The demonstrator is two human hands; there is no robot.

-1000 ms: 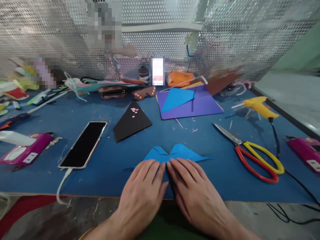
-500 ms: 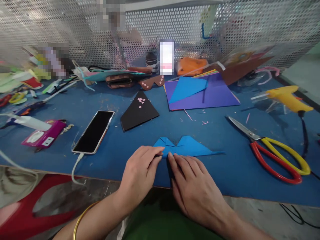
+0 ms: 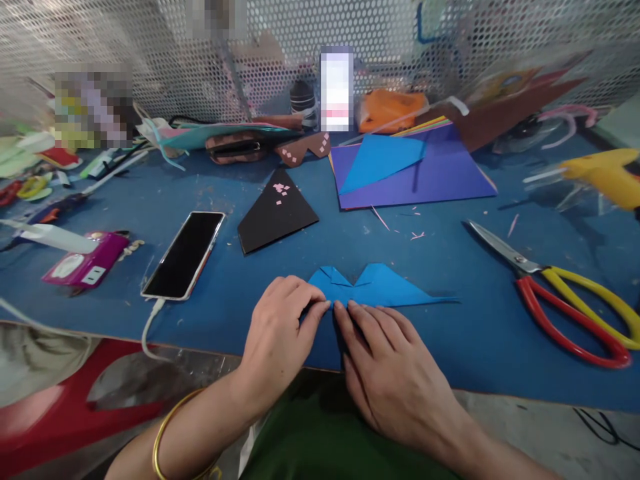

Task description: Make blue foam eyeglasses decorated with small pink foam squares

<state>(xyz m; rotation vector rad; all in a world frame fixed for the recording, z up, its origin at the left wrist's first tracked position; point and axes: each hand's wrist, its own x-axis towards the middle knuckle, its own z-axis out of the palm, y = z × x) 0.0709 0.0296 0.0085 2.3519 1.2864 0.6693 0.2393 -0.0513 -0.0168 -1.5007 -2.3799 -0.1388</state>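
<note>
A folded sheet of blue paper lies on the blue table in front of me, with two raised humps along its far edge and a thin point at its right end. My left hand is closed, thumb and index finger pinching the near left edge of the paper. Beside it, my right hand has its fingers drawn together, their tips pressing on the paper's near edge right of the pinch. Under my left fingers, the left end of the paper is partly hidden.
Scissors with red and yellow handles lie at the right, near a yellow glue gun. Left of my hands is a charging phone. Beyond are black card with pink bits, purple sheets and brown paper glasses.
The view has shifted slightly, so the table items sit a little higher. My left thumb has moved a little right along the near edge; my right hand stays nearly still.
</note>
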